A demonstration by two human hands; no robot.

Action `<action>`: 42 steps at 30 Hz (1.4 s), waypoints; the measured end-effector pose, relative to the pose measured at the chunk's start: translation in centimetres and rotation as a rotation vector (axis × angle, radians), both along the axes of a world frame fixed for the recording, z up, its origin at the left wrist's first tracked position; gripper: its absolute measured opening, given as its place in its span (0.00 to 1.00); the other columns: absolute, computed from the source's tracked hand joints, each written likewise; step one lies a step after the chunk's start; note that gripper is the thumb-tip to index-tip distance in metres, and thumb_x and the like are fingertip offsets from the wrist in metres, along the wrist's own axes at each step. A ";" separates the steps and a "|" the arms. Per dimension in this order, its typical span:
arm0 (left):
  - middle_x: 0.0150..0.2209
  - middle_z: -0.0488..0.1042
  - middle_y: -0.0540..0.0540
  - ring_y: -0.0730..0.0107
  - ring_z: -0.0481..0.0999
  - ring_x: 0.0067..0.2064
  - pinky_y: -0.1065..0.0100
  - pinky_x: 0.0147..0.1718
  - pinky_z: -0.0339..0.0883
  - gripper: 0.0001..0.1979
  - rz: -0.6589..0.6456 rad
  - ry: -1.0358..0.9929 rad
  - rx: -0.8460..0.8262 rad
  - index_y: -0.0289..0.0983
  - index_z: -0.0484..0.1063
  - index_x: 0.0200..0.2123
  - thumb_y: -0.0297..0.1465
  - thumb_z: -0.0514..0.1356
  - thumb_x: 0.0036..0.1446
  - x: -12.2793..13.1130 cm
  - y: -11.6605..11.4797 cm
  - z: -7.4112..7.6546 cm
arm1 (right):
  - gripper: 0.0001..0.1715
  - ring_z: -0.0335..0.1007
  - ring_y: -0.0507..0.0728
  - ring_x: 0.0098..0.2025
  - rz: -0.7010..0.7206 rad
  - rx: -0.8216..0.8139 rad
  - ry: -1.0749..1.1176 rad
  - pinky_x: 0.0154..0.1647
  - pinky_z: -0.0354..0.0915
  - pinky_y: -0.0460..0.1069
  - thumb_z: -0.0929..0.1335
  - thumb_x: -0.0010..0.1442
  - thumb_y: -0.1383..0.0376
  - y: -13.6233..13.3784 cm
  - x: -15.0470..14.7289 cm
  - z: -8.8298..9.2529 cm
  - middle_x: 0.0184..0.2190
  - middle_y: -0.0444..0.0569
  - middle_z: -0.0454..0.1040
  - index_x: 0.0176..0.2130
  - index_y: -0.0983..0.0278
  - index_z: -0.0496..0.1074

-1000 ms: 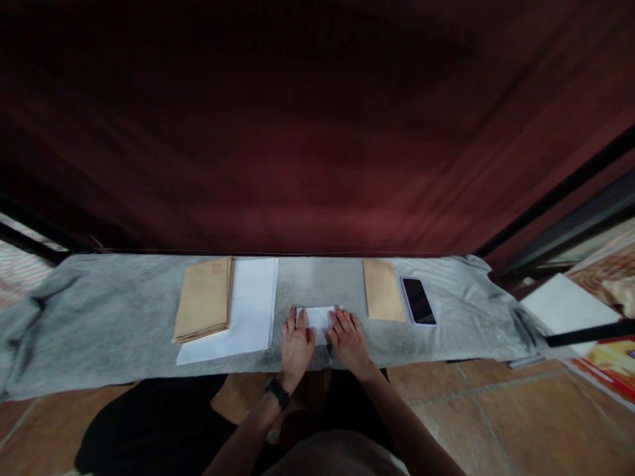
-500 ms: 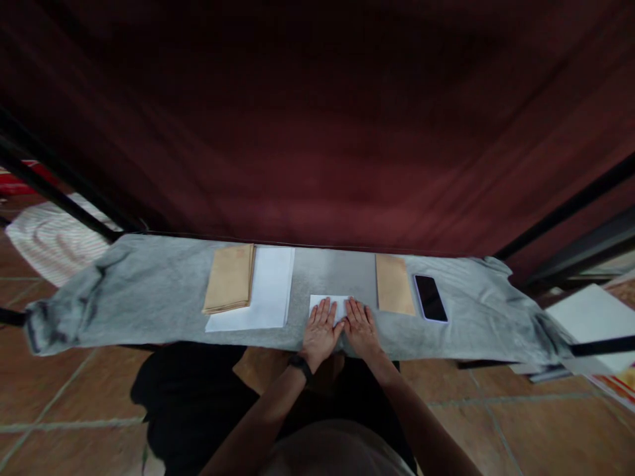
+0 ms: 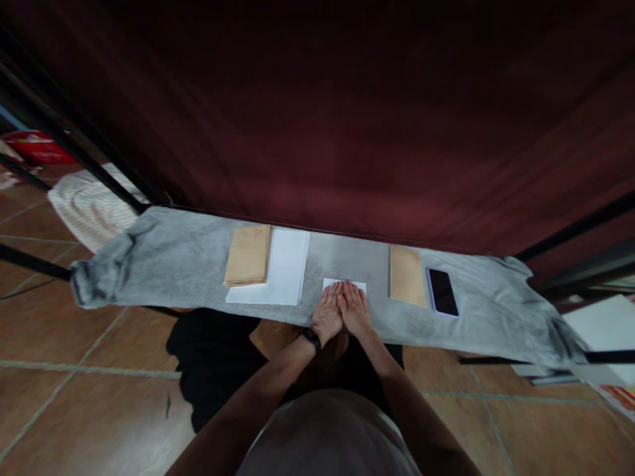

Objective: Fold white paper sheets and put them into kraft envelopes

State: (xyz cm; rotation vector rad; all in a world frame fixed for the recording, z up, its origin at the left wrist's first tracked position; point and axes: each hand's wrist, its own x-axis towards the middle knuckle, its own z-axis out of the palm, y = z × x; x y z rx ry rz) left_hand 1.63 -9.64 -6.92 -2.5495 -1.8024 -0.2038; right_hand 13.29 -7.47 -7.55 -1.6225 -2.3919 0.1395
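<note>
Whereas a second ago the two hands lay apart on the folded white paper, the left hand and right hand have now slid together and touch side by side, covering most of it. The fingers lie straight and flat, gripping nothing, so the pressing falls on its middle. The paper rests on the cloth-covered table, between the white sheet and the single brown envelope.
</note>
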 end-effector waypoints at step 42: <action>0.70 0.55 0.38 0.58 0.49 0.72 0.51 0.69 0.44 0.32 -0.016 -0.048 0.036 0.33 0.56 0.68 0.46 0.45 0.69 -1.5 0.4 0.1 | 0.30 0.53 0.63 0.69 -0.086 0.139 -0.012 0.68 0.48 0.61 0.56 0.72 0.61 -1.4 4.6 -0.8 0.68 0.58 0.57 0.68 0.70 0.57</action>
